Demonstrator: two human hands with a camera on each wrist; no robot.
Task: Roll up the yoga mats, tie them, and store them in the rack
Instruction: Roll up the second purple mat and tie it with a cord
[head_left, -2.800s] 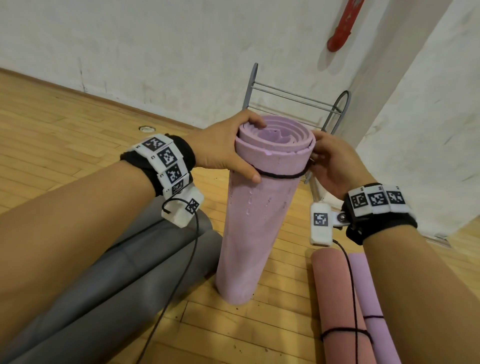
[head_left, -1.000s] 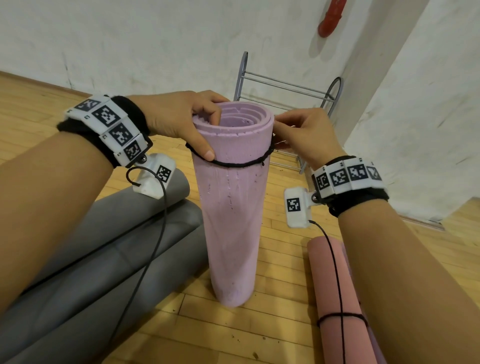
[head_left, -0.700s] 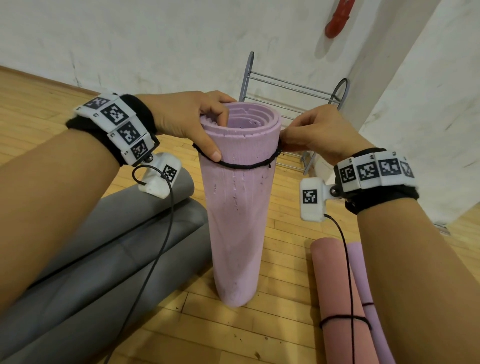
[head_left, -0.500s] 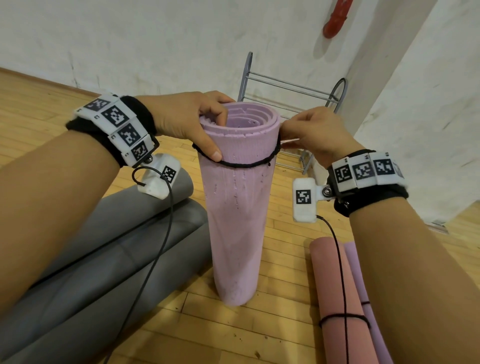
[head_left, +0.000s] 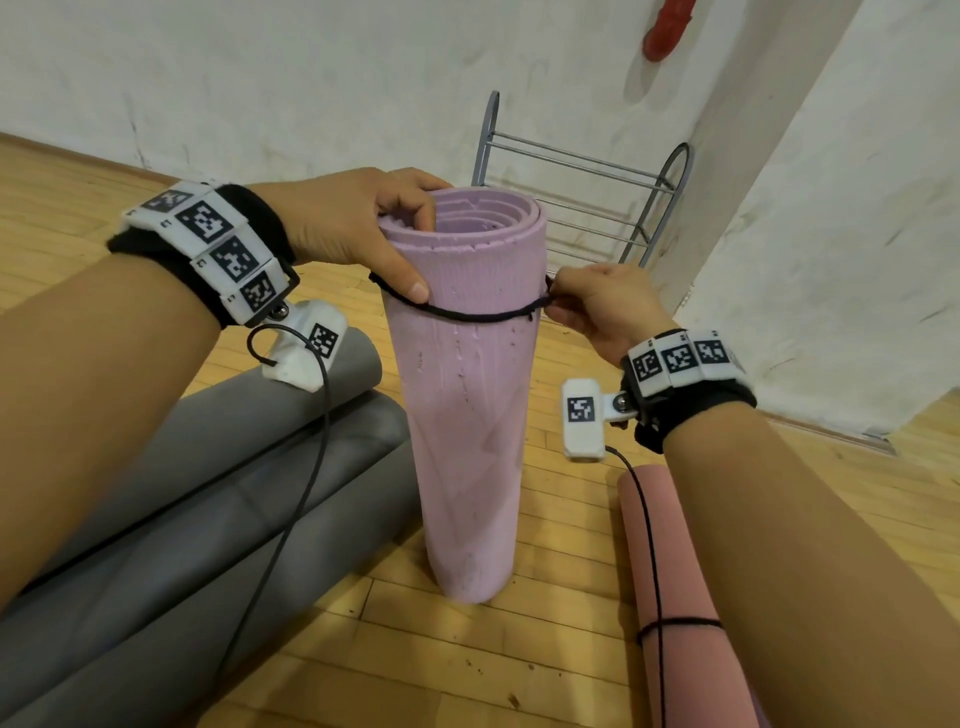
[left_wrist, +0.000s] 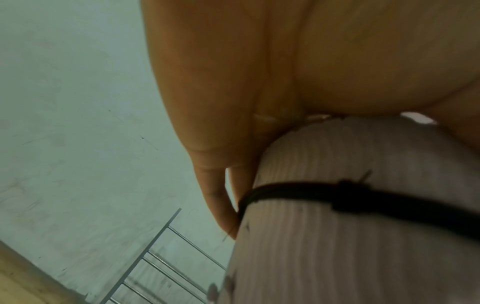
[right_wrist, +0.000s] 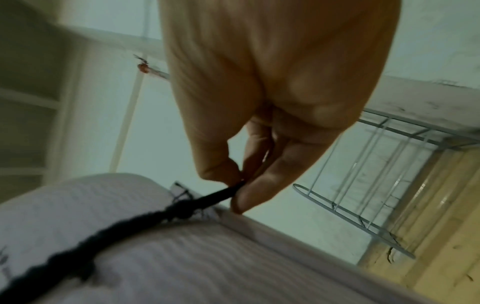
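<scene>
Two gray mats (head_left: 182, 509) at lower left lie untied and the rack (head_left: 582, 208) at upper centre holds nothing. At centre frame your left hand (head_left: 353, 228) grips the upright lilac mat (head_left: 467, 415). Your right hand (head_left: 602, 306) pinches its black cord (head_left: 478, 314); a pink mat (head_left: 670, 597), lower right, is tied.

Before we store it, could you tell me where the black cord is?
In the head view, the black cord circles the upright lilac mat near its top, between both hands.

Upright rolled lilac mat (head_left: 470, 415), black cord (head_left: 478, 314) around top
</scene>
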